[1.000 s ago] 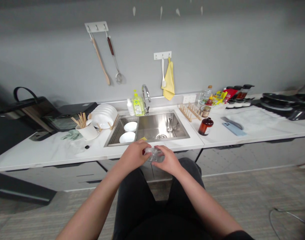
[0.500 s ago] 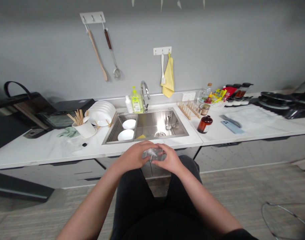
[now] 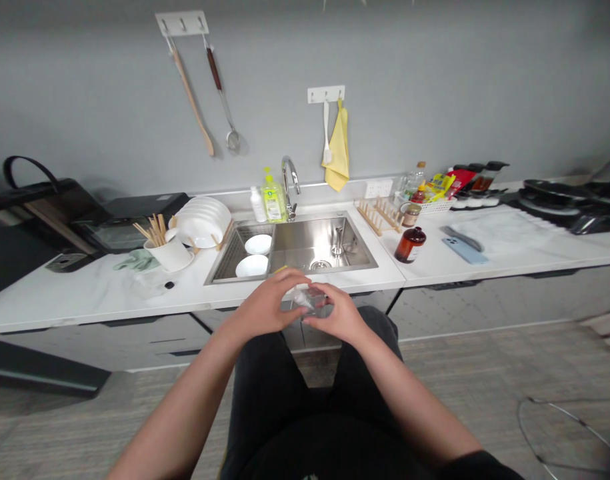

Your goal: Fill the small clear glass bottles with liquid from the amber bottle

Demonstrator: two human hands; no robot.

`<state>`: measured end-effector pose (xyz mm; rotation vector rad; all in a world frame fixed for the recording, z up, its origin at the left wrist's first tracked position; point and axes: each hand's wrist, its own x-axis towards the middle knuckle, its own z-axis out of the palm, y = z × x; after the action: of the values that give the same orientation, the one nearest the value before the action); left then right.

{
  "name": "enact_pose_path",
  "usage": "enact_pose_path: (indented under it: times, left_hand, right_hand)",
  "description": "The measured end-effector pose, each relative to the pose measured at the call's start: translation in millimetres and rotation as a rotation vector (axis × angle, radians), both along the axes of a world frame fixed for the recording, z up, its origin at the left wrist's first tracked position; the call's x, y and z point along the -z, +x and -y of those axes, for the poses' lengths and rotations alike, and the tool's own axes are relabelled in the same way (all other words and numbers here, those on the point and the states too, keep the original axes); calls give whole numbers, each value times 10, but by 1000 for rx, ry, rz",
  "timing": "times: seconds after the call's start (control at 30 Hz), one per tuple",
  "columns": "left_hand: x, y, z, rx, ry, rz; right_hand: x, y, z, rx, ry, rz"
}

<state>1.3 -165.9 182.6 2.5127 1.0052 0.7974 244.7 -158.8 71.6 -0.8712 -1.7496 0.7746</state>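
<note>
In front of the sink (image 3: 352,275), just off the counter's front edge, my two hands hold a small see-through container (image 3: 311,301) with something whitish showing in it. I cannot tell whether it is glass or plastic. My left hand (image 3: 267,303) grips its left side, thumb below and fingers over the top. From the right, the fingers and thumb of my right hand (image 3: 341,312) curl round the other side. Part of the container is hidden behind the fingers. Beyond my left hand, two white bowls (image 3: 252,267) sit in the sink's rack.
A faucet (image 3: 291,187) and green soap bottle (image 3: 273,200) stand behind the sink. An amber bottle (image 3: 410,245) and phone (image 3: 465,251) are on the right. White plates (image 3: 205,223), a utensil holder (image 3: 171,255) and a clear item with a black cap (image 3: 147,285) are on the left.
The view has tilted slightly. Both hands stay round the container, which has turned a little between them; its whitish part now shows nearer my left thumb.
</note>
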Motion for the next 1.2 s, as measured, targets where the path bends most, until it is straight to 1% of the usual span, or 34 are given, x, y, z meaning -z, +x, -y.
enact_pose_path:
  times: [0.07, 0.1, 0.13, 0.2, 0.23, 0.27, 0.37, 0.4, 0.43, 0.53, 0.57, 0.63, 0.7, 0.77, 0.83, 0.87, 0.93, 1.0, 1.03, 1.07, 1.17, 1.2]
  left_hand:
    - [22, 21, 21, -136, 7, -10]
    - [33, 29, 30, -153, 4, -23]
    - [42, 32, 38, -123, -7, -37]
    - [59, 30, 50, -2, -31, -36]
    - [67, 28, 54, 35, -34, -27]
    - [76, 25, 57, 27, -28, -25]
    - [103, 26, 65, -181, -13, -86]
    - [109, 29, 69, -206, -23, -122]
    - [113, 30, 74, -181, -31, -153]
    - [112, 28, 89, -10, 24, -153]
    - [110, 26, 90, -5, 56, -135]
    - [109, 24, 83, -83, 83, -124]
    - [112, 28, 73, -132, 54, -149]
    - [115, 38, 69, -76, 33, -151]
    - [120, 51, 71, -9, 47, -105]
    - [123, 56, 71, -4, 61, -80]
    - [134, 61, 63, -68, 79, -62]
    - [147, 54, 44, -150, 64, -91]
    - [152, 46, 35, -154, 43, -104]
    - [155, 36, 27, -124, 17, -107]
    - [153, 5, 26, 45, -37, -41]
    - [151, 1, 31, 67, -37, -15]
  right_hand:
    - [-8, 3, 10, -7, 6, 18]
    - [-12, 2, 15, -10, 11, 31]
    - [-14, -1, 19, -18, 17, 46]
    - [-15, -12, 26, -26, 24, 58]
    - [-14, -18, 28, -21, 22, 50]
    - [-13, -24, 29, -15, 16, 37]
    - [-13, -31, 29, 9, -1, 19]
    - [-16, -29, 28, 11, -4, 28]
    - [-18, -26, 28, 13, -8, 39]
    - [-19, -20, 28, 19, -22, 44]
    - [-17, -20, 29, 21, -26, 37]
    - [-10, -21, 32, 19, -21, 27]
    - [-7, -22, 35, 5, -7, 34]
    - [-7, -19, 33, 6, -4, 53]
    - [-8, -15, 28, 18, -13, 57]
    - [-9, -12, 25, 24, -17, 52]
    - [-12, -6, 20, 26, -16, 37]
    - [-19, 1, 18, 26, -6, 37]
    - [-24, 5, 18, 27, 0, 47]
    - [-29, 9, 19, 24, 6, 59]
    - [-43, 15, 25, 0, 6, 84]
    - [-47, 14, 28, -5, 1, 82]
